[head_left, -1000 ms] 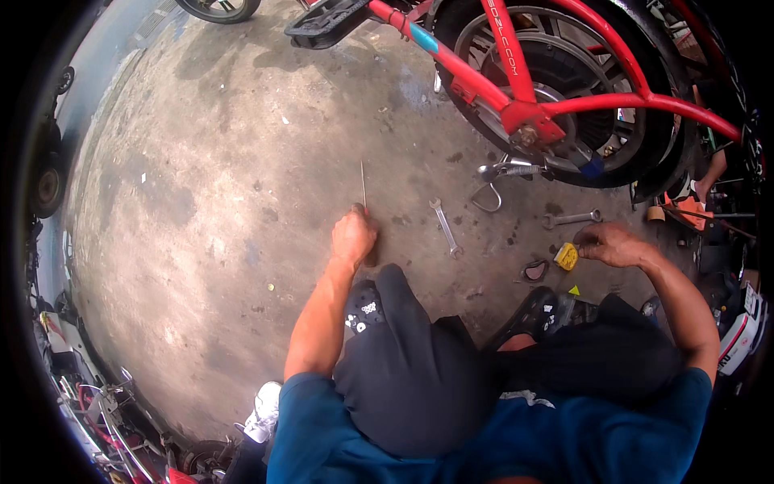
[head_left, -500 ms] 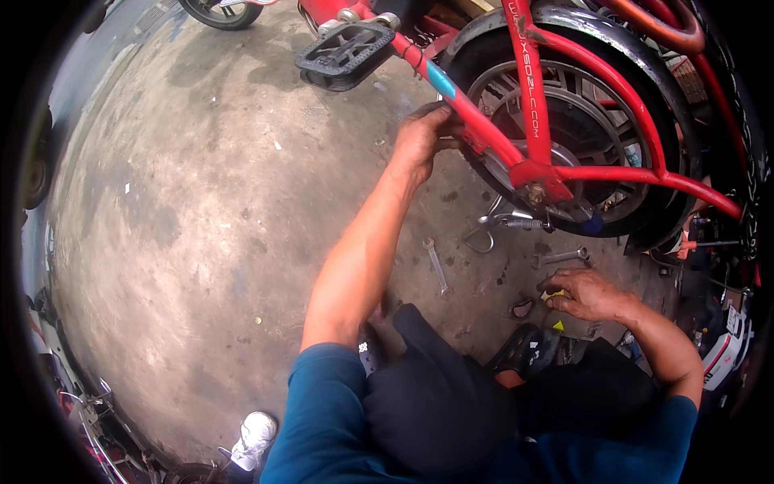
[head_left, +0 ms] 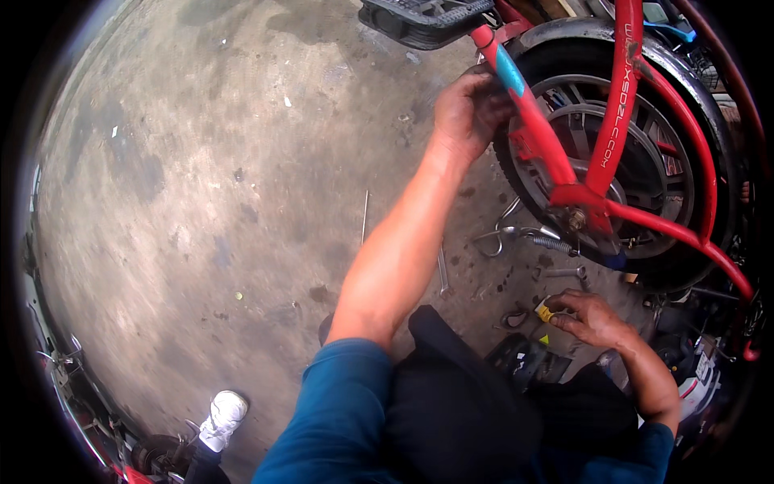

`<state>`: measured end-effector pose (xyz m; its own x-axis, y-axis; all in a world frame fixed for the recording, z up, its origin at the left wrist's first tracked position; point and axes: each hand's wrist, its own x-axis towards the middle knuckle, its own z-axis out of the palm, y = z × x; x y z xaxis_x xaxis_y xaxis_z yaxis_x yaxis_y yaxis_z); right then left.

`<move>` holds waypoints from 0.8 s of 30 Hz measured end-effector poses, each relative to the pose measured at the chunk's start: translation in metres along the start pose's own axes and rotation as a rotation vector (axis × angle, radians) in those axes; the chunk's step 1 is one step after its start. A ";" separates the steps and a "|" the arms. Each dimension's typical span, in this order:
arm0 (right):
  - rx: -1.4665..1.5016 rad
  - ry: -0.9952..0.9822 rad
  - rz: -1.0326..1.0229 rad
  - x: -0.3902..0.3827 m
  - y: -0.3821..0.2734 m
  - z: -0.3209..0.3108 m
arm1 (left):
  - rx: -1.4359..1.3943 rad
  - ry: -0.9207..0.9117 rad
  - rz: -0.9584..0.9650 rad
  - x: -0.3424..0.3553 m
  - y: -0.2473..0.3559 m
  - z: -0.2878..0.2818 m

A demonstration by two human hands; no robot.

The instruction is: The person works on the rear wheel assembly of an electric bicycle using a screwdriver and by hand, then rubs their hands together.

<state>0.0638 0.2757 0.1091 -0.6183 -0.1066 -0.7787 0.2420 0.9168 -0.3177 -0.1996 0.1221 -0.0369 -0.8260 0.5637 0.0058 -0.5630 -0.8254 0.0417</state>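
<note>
A red bike frame tube [head_left: 538, 129] with a light blue band slants down in front of the rear wheel [head_left: 601, 89]. My left hand [head_left: 466, 117] reaches to this tube beside the band, its curled fingers passing behind it close to the tyre; the fingertips are hidden. At the lower right, my right hand [head_left: 595, 318] pinches a small yellow object [head_left: 546, 311] with a pale end, held between thumb and fingers above the ground. Its exact kind does not show. Over my left hand hangs the black pedal [head_left: 423, 20].
A metal kickstand with a spring [head_left: 548, 240] sits under the wheel hub. Two wrenches, one near the kickstand [head_left: 564, 273] and one by my forearm [head_left: 443, 273], lie on the ground. A thin rod [head_left: 365, 216] is left of my arm. Another person's white shoe [head_left: 226, 411] stands lower left.
The view has shifted, so the bike appears farther right and lower. My left hand has moved slightly up along the tube. More of the yellow object shows in my right hand.
</note>
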 end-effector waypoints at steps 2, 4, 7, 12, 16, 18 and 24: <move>-0.016 0.004 -0.039 0.005 0.002 0.003 | 0.033 0.012 0.119 0.009 0.008 -0.005; -0.043 -0.011 -0.021 0.005 0.009 0.004 | 0.035 0.084 0.220 0.014 0.021 -0.006; 0.006 -0.046 0.077 0.008 0.004 0.004 | 0.032 -0.083 0.209 0.019 0.029 0.003; -0.008 -0.107 0.076 0.013 0.016 0.012 | -0.060 -0.098 0.033 -0.001 0.012 0.025; -0.034 -0.096 0.048 0.017 0.021 0.012 | 0.019 -0.083 -0.095 -0.006 0.014 0.016; -0.014 -0.097 0.091 0.020 0.022 0.011 | 0.005 -0.078 -0.025 -0.009 0.007 0.023; -0.049 -0.086 0.089 0.022 0.025 0.014 | 0.199 -0.088 -0.126 -0.005 -0.005 -0.001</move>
<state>0.0666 0.2912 0.0764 -0.5292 -0.0550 -0.8467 0.2544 0.9417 -0.2202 -0.1926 0.1228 -0.0382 -0.7393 0.6692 0.0746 -0.6373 -0.7311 0.2434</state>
